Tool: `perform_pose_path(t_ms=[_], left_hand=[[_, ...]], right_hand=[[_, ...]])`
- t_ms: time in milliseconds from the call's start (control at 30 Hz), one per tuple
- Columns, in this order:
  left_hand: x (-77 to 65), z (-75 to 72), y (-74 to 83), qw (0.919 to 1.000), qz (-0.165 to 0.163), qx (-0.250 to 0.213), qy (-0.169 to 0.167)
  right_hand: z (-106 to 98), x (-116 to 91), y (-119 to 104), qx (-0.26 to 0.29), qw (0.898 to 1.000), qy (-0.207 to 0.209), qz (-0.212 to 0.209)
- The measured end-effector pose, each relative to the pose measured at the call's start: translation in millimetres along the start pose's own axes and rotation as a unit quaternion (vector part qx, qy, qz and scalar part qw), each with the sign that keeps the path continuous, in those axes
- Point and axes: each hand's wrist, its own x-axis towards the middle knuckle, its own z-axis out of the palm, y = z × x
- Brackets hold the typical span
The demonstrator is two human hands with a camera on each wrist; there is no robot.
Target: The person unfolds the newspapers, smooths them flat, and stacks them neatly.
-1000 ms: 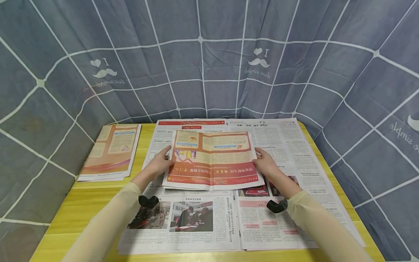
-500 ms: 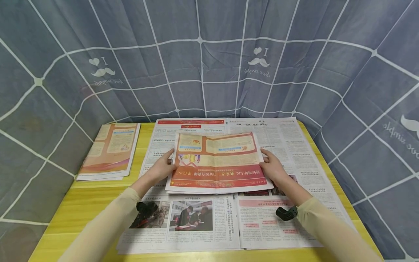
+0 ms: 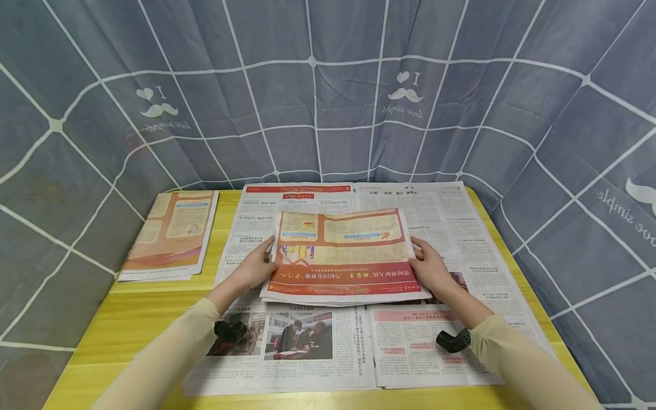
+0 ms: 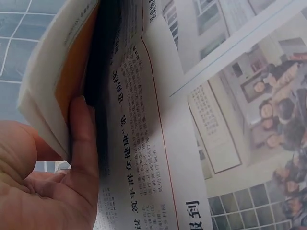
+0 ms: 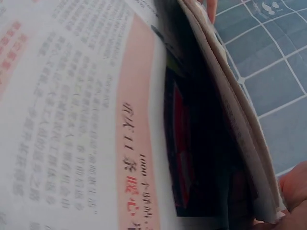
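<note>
A folded newspaper (image 3: 353,256) with an orange page and a red headline band is held between both hands over the middle of the table. At its left edge, my left hand (image 3: 258,265) pinches the layers; in the left wrist view the thumb and fingers of the left hand (image 4: 57,177) sit on either side of the folded edge. My right hand (image 3: 429,265) grips the opposite edge, mostly out of frame in the right wrist view. Beneath lies a spread-out newspaper (image 3: 318,381) with photos and columns of print, a dark shadow between it and the folded one.
A second folded orange newspaper (image 3: 171,239) lies at the table's left side. The yellow wooden table (image 3: 128,324) shows around the sheets. A grey-blue checked curtain (image 3: 338,102) hangs behind and along both sides.
The folded newspaper has shifted slightly right and toward the person, with both hands still holding its edges. The left folded newspaper and the spread sheets stay in place.
</note>
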Motion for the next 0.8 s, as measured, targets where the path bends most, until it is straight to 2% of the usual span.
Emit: perform_pose_path(t_ms=[400, 500, 667, 800], left_hand=[[-1.3, 2.0, -0.1, 1.0, 0.002, 0.009, 0.002], [-2.3, 1.0, 0.0, 1.0, 0.0, -0.006, -0.007], [-2.9, -4.3, 0.5, 0.9978, -0.015, -0.057, -0.031], [-3.6, -9.5, 0.0, 0.9965, -0.002, -0.067, -0.051]], right_hand=[[3.4, 2.0, 5.2, -0.024, 1.0, 0.002, -0.003], [4.3, 1.0, 3.1, -0.032, 0.999, 0.003, -0.003], [5.1, -0.2, 1.1, -0.033, 0.999, 0.003, -0.002], [5.4, -1.1, 0.7, -0.034, 0.999, 0.0, -0.003]])
